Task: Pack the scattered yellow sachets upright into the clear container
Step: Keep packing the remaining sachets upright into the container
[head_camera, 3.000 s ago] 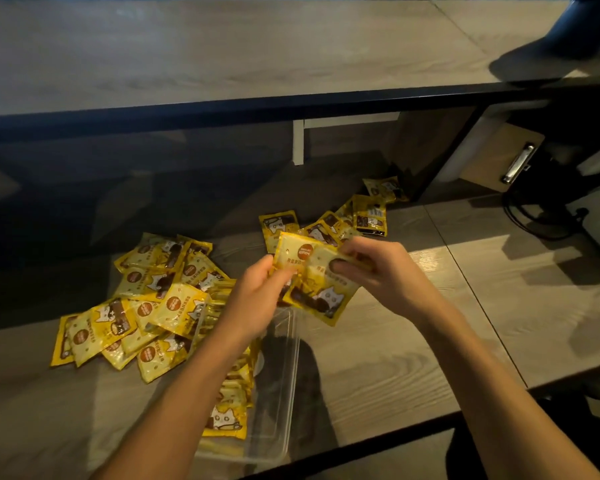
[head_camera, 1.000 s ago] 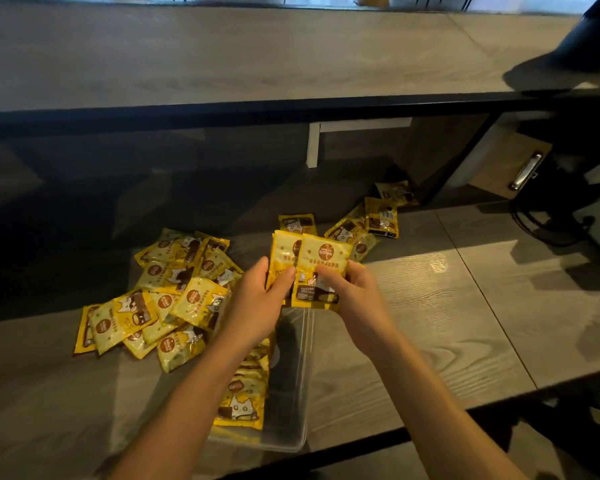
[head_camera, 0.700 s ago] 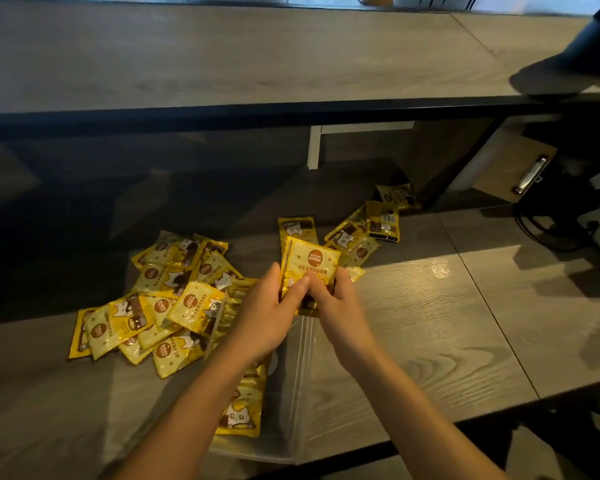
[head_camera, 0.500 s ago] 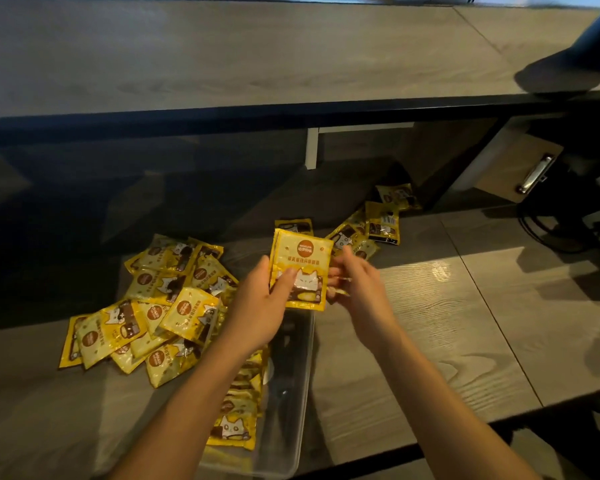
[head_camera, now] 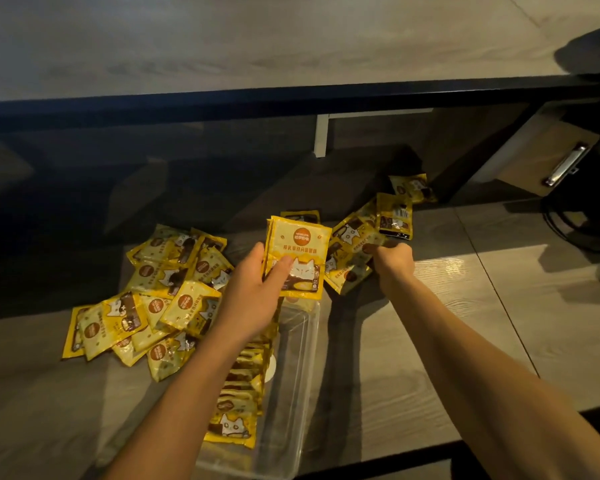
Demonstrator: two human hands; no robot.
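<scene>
An office: wood-grain desk [head_camera: 465, 306], clipboard [head_camera: 551, 157], cables [head_camera: 575, 223].

Two bare forearms [head_camera: 194, 393], no sleeves

Three seconds ago both hands held a fanned handful of sachets above the clear container [head_camera: 293, 344]; by half a second ago they had been squared into one neat stack. Now the left hand [head_camera: 253, 292] grips that stack of sachets [head_camera: 297, 251] alone, thumb across its face. The right hand [head_camera: 392, 261] has let go and reached out to the loose sachets on the right [head_camera: 352, 244], its fingers curled down onto them
</scene>
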